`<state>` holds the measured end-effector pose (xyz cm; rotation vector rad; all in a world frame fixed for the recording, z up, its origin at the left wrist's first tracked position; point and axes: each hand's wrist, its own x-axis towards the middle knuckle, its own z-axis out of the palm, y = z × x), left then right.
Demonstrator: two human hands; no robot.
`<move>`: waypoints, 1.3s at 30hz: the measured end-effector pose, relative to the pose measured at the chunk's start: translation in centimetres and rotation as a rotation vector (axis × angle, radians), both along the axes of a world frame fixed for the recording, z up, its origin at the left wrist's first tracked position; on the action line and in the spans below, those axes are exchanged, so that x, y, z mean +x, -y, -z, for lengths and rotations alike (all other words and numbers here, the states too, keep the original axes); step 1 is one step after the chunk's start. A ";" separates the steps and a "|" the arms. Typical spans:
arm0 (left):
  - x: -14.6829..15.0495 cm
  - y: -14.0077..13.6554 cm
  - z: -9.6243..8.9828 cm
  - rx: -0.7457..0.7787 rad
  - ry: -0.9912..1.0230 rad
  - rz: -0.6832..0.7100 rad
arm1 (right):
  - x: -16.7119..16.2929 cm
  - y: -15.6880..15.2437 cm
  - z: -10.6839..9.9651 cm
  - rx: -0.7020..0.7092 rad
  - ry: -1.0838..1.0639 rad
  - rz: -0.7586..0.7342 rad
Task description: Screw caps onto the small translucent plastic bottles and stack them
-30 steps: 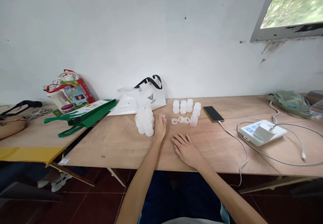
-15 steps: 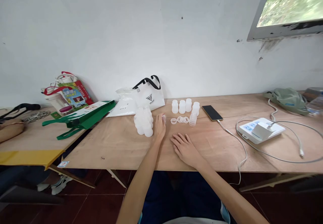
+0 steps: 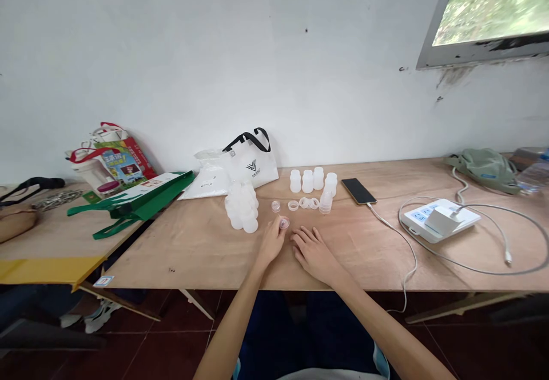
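My left hand (image 3: pixel 271 239) pinches a small clear round plastic cap (image 3: pixel 283 223) just above the wood. Beside it, my right hand (image 3: pixel 314 254) lies palm down on the table with fingers stretched out, holding nothing. Beyond the left hand sits another clear cap (image 3: pixel 275 206). To its right are a clear ring (image 3: pixel 293 204) and a few more rings (image 3: pixel 304 202) in a row. A translucent bottle (image 3: pixel 326 202) stands at the end of that row. Left of my left hand, several frosted white bottles (image 3: pixel 242 208) are clustered together.
More white bottles (image 3: pixel 307 181) stand further back. A phone (image 3: pixel 359 191) on a cable and a white power strip (image 3: pixel 440 218) lie to the right. A white tote bag (image 3: pixel 255 166) leans on the wall; a green bag (image 3: pixel 132 203) bridges the table's left edge.
My left hand has drawn back toward me with one clear cap in its fingers. The other clear cap now shows on the table where the hand was. My right hand has barely moved.
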<state>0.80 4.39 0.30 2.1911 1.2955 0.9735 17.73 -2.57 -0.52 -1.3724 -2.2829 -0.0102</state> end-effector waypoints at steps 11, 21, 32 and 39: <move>-1.9 1.2 1.2 0.046 -0.005 -0.021 | -0.1 0.2 -0.1 0.033 0.015 0.015; -2.7 2.0 0.9 -0.008 0.070 0.014 | 0.2 0.1 0.2 0.018 0.028 0.006; -2.1 2.3 0.2 0.036 0.090 -0.054 | 0.1 0.2 0.0 0.017 0.016 0.008; -2.3 2.4 0.2 0.038 0.072 -0.055 | 0.3 0.4 -0.3 -0.025 0.042 -0.034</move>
